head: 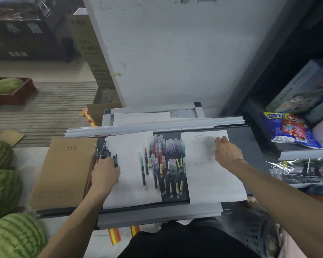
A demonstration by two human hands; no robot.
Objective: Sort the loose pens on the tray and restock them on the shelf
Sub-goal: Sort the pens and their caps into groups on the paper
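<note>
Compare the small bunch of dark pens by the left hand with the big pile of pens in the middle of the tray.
The small bunch of dark pens holds few pens; the big mixed-colour pile of pens holds many. The bunch looks uniformly dark; the pile mixes red, purple, green and blue. The left hand touches the bunch; no hand touches the pile. Both lie on the dark tray, pointing roughly away from the person.

Both forearms are bare from the bottom edge of the view up to the wrists. The left hand (104, 172) and the right hand (227, 151) are bare as well. At the bottom centre a black garment (185, 241) covers the person's body; whether it is shirt or trousers cannot be told.
</note>
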